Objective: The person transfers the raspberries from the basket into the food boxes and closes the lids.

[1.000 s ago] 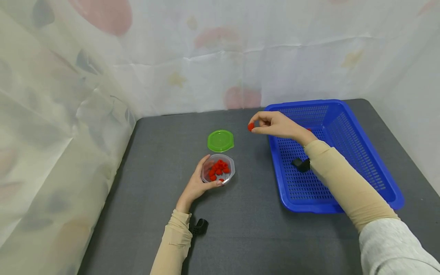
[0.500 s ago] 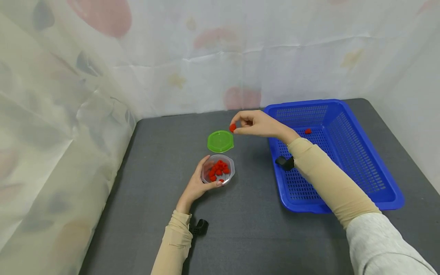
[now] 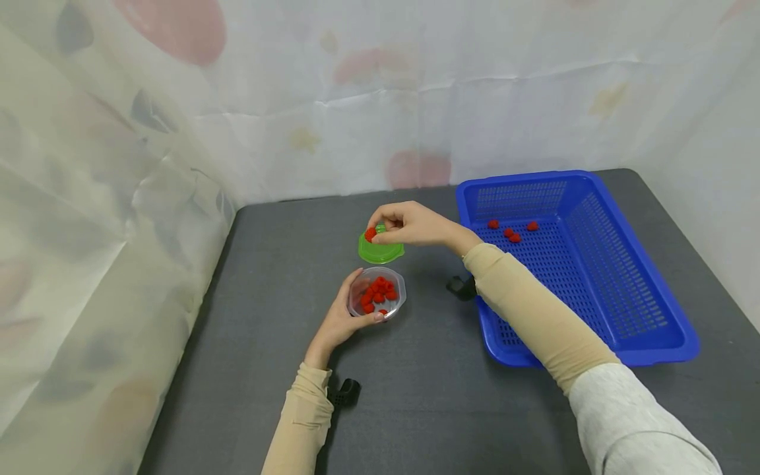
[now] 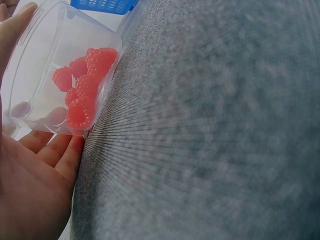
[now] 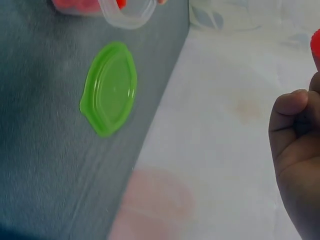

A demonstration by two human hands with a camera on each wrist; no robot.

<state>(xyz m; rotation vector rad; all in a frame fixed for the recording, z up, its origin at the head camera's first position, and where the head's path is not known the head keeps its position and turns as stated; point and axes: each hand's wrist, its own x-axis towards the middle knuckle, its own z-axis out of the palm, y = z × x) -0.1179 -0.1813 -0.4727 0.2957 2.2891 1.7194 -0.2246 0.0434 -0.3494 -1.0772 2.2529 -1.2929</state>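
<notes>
A clear plastic tub (image 3: 392,313) stands on the table with several red raspberries (image 4: 82,90) in it. My left hand (image 3: 340,324) holds the tub, thumb on the near side and fingers round the left and far side. Pinched between the thumb and finger of my right hand (image 3: 410,224) is one raspberry (image 3: 371,235), up over the green lid (image 3: 386,254). In the right wrist view, the lid (image 5: 110,90) lies flat on the table beyond the tub, and the held raspberry (image 5: 315,44) shows at the right edge.
To the right sits a blue plastic basket (image 3: 594,359) with several raspberries (image 3: 514,238) on its floor. The right forearm crosses over its left rim. A patterned cloth (image 3: 320,132) hangs behind the grey table (image 3: 249,277) and along its left side.
My right hand has moved left with the raspberry, from the basket's left edge to over the green lid. Raspberries in the basket came into sight. My left hand and the tub stayed put.
</notes>
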